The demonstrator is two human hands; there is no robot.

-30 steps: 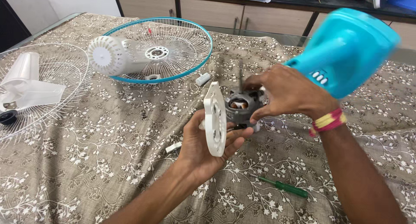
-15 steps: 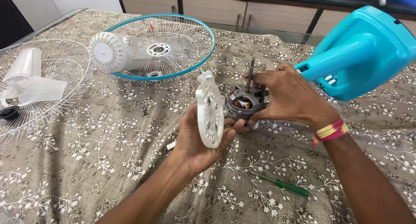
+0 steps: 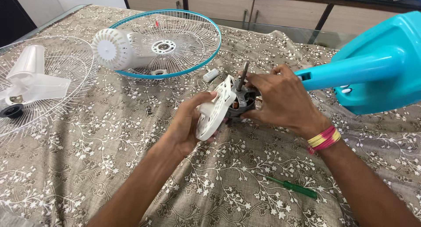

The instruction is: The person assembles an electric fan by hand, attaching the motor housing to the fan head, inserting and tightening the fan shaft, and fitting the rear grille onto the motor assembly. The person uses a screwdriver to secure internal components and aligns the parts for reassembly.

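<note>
left hand (image 3: pixel 186 126): I grip the round white plastic mounting plate (image 3: pixel 215 109).
right hand (image 3: pixel 280 100): closed on the grey metal motor (image 3: pixel 242 104), above the cloth.
step: I'm probably seating the motor; next, careful alignment.

Table (image 3: pixel 109 165), cloth-covered. Centre: left hand (image 3: pixel 188 124) and right hand (image 3: pixel 280 100), with the mounting plate (image 3: pixel 215 108) and motor (image 3: pixel 243 102) between them, plate to the left of the motor, shaft (image 3: pixel 242 75) pointing up and away. Right edge: fan stand (image 3: pixel 377 71), just beside the right hand. Near edge, right of centre: screwdriver (image 3: pixel 293 187) lying on the cloth. Far side, left of centre: rear guard (image 3: pixel 193 47) with the motor cover (image 3: pixel 112 49) lying on it. Left edge: front guard (image 3: pixel 66 95) carrying the fan blade (image 3: pixel 30 80).
</note>
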